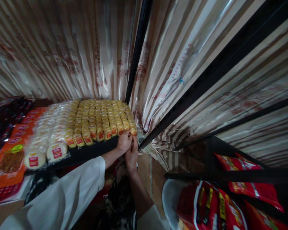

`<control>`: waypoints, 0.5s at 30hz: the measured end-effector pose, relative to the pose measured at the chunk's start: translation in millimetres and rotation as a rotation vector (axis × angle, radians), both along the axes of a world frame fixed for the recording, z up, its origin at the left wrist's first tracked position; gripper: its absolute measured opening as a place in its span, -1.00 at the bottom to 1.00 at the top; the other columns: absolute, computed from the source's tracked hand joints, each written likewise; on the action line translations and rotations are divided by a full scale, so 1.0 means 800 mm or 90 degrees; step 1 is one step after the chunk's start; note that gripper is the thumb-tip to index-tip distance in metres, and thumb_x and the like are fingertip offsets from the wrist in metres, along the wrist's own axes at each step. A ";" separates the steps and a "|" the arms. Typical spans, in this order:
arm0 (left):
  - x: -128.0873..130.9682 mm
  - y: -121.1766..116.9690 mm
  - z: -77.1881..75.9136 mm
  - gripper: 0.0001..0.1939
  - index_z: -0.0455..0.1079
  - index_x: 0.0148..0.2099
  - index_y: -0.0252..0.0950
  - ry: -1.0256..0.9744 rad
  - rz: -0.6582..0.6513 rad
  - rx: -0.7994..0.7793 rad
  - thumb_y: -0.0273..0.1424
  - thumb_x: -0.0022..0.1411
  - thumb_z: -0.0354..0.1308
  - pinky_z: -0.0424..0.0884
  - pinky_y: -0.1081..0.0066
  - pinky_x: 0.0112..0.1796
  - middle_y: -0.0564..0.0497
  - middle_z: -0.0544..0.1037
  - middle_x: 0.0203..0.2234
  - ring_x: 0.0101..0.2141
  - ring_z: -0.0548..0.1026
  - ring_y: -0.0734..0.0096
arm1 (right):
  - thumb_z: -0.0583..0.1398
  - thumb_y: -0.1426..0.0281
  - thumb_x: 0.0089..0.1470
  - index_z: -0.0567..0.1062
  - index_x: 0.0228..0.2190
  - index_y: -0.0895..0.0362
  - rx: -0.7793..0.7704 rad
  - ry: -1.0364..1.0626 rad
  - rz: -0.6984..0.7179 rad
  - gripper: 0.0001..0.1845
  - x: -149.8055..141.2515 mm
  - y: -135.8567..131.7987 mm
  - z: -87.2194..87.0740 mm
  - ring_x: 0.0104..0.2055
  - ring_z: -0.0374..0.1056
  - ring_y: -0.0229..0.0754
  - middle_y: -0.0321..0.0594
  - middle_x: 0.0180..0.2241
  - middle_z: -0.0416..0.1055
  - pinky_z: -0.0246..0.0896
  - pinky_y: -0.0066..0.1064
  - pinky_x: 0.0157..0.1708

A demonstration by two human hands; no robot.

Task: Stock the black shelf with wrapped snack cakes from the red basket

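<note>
Small yellow wrapped cakes [100,119] stand in tight rows along a dark shelf [91,147], those in front showing red and yellow labels. My left hand [124,141] is at the front right corner of these rows, its fingers curled in. Just right of it and slightly lower, my right hand [132,154] reaches up with its fingers closed at the corner wrapped cake [133,129]. The fingertips of both hands meet there, and what lies between the left fingers is hidden. Left of the yellow rows are rows of round white wrapped cakes [57,151].
Orange snack packets [8,161] and dark shiny packets [11,124] lie at far left. Black rack posts [182,102] slant past a striped curtain [86,48]. At lower right, red bags [206,204] sit in a pale tub [169,198], near a shelf with more red bags.
</note>
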State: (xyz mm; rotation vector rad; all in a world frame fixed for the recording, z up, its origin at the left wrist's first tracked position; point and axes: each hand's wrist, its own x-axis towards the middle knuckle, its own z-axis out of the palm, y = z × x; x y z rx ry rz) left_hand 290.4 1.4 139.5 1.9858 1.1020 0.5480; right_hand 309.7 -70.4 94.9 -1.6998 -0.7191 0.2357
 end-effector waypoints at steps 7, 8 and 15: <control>-0.014 -0.011 0.006 -0.72 0.36 -0.07 -0.32 -0.075 0.004 0.022 -0.52 0.19 -0.04 0.33 0.32 -0.01 -0.11 0.51 -0.16 -0.13 0.46 0.33 | 0.02 0.39 0.02 0.28 0.05 0.21 0.017 -0.040 0.026 -0.48 0.007 0.005 -0.005 0.20 0.07 -0.07 0.05 0.13 0.20 -0.01 -0.07 0.16; -0.016 -0.012 0.008 -0.72 0.38 -0.08 -0.33 -0.076 -0.003 0.042 -0.52 0.18 -0.04 0.32 0.32 0.01 -0.12 0.50 -0.15 -0.11 0.44 0.33 | 0.02 0.39 0.02 0.28 0.05 0.22 0.018 -0.047 0.029 -0.48 0.007 0.006 -0.005 0.20 0.08 -0.07 0.05 0.12 0.21 -0.01 -0.08 0.16; -0.013 -0.014 0.001 -0.71 0.42 -0.11 -0.30 -0.114 -0.069 0.059 -0.50 0.23 -0.10 0.26 0.35 0.05 -0.07 0.48 -0.18 -0.09 0.40 0.36 | 0.01 0.39 0.02 0.29 0.04 0.21 0.003 -0.058 0.052 -0.48 0.015 0.007 -0.003 0.17 0.12 -0.09 0.02 0.09 0.25 0.01 -0.11 0.16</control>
